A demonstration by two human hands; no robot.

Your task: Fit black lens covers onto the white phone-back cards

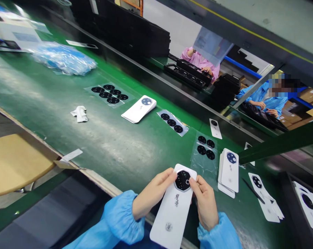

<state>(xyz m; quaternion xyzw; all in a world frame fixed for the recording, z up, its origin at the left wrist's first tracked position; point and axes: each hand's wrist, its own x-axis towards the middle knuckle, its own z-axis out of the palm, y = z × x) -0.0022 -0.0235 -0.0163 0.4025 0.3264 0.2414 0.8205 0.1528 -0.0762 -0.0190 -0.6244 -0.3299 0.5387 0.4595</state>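
Note:
A white phone back panel with dark lettering is tilted between my two hands at the bench's near edge. On its upper part sits a black round camera cover piece. My left hand grips the panel's left edge, its thumb at the black piece. From the other side my right hand pinches the right edge, with the thumb on the black piece's rim. Just beyond lies a transparent sheet bearing several black discs. Right of that stands a stack of white panels.
The green bench also carries another panel stack, disc sheets, a crumpled white cloth and plastic bags. At right are a dark pen-like tool and a black tray. A green post slants across; two people work beyond.

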